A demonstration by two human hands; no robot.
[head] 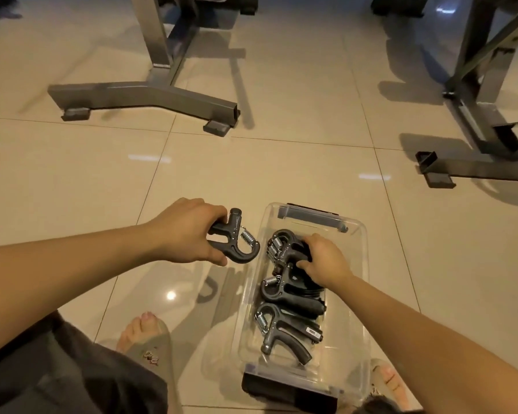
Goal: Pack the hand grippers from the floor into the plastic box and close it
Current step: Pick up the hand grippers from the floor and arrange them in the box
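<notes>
View: head camera.
Left hand [189,231]: fingers and thumb wrapped round the handles of a black hand gripper [235,242], held just left of the box.
Right hand [326,259]: inside the box, fingers curled over the far gripper [284,249].
Plastic box [366,282]: clear, open-topped, on the tiled floor [251,162].
Packed grippers [281,333]: several lying inside.

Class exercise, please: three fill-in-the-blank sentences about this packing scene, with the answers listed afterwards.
1. The ____ hand holds one hand gripper outside the plastic box.
2. The right hand holds a packed gripper ____ the box.
3. The box stands on the tiled ____.

Answers: left; inside; floor.
</notes>
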